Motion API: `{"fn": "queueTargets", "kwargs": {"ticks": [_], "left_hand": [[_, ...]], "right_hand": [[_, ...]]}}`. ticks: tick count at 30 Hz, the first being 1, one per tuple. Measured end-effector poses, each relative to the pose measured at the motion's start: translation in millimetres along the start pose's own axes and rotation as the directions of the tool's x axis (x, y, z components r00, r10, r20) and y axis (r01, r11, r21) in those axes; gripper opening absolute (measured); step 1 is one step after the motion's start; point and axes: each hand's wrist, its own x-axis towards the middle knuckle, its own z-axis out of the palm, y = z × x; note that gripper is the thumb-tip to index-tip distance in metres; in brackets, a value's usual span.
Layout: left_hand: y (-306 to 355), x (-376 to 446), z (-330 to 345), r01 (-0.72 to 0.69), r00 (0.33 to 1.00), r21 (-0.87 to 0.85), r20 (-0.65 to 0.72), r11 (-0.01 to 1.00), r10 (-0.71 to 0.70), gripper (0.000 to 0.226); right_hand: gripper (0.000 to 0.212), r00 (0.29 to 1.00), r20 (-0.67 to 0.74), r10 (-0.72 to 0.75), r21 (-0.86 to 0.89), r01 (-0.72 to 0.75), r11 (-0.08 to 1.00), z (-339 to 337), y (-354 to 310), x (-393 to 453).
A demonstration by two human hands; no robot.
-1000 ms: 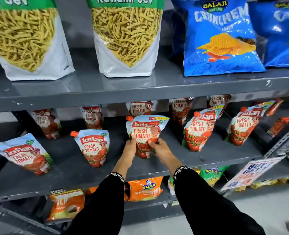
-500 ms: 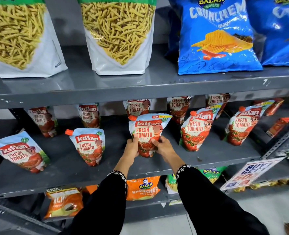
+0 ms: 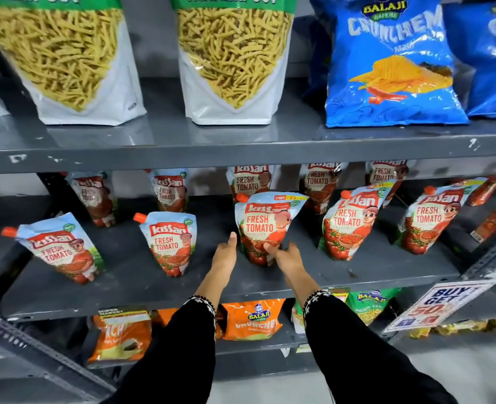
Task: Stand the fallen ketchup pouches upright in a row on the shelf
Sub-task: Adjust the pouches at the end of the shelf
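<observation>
Several Kissan ketchup pouches stand in a front row on the grey middle shelf: one at the left, one beside it, the centre pouch, and two to the right. The far-left and right ones lean a little. More pouches stand in a back row. My right hand pinches the lower right of the centre pouch, thumb on its front. Just left of that pouch, my left hand is off it, fingers apart and thumb up.
The shelf above holds two sev bags and blue crisp bags. Small red sachets lie at the middle shelf's right end. Orange snack bags fill the shelf below. A promo sign hangs off the shelf edge at the right.
My left hand has let go of the centre pouch and moved slightly left. My right hand still holds the pouch's base, and the pouch stands upright.
</observation>
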Motion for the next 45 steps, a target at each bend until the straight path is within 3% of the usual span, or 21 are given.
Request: {"fn": "queueTargets", "kwargs": {"ticks": [5,7,12,15,18,23,30,36,45], "left_hand": [[-14,-5,-36,0.026,0.999,0.065,0.018,0.998,-0.027,0.074],[-22,-8,-55,0.008,1.0,0.071,0.004,0.997,-0.009,0.071],[-40,-12,-119,-0.042,0.996,-0.103,0.077,0.994,0.05,0.059],[-42,-7,-159,-0.044,0.998,-0.055,0.046,0.998,0.046,0.061],[-38,-1,-180,-0.05,0.999,0.007,0.017,0.999,0.05,0.068],[-27,12,-193,-0.042,0.998,0.027,0.042,0.999,0.041,0.067],[-29,28,-185,-0.055,0.991,-0.003,0.118,0.998,0.055,0.058],[-26,31,-186,-0.061,0.993,0.008,0.099,0.998,0.06,0.059],[-27,35,-210,-0.073,0.996,-0.008,0.051,0.997,0.073,0.057]], "right_hand": [[0.057,0.971,-0.237,0.023,-0.074,-0.041,0.996,29,11,-17],[0.054,0.968,-0.252,0.003,-0.067,-0.02,0.998,46,15,-29],[0.07,0.975,-0.22,0.018,-0.084,-0.037,0.996,104,19,-67],[0.081,0.99,-0.132,0.038,-0.061,-0.047,0.997,140,18,-84],[0.072,0.999,-0.039,0.028,-0.042,-0.03,0.999,162,15,-90],[0.082,0.998,0.065,0.003,-0.001,-0.003,1.0,189,9,-87],[0.047,0.987,0.16,0.009,0.025,-0.014,1.0,196,10,-72],[0.05,0.995,0.102,0.019,0.014,-0.02,1.0,199,12,-65],[0.04,0.99,0.139,0.028,-0.008,-0.027,1.0,220,15,-67]]}}
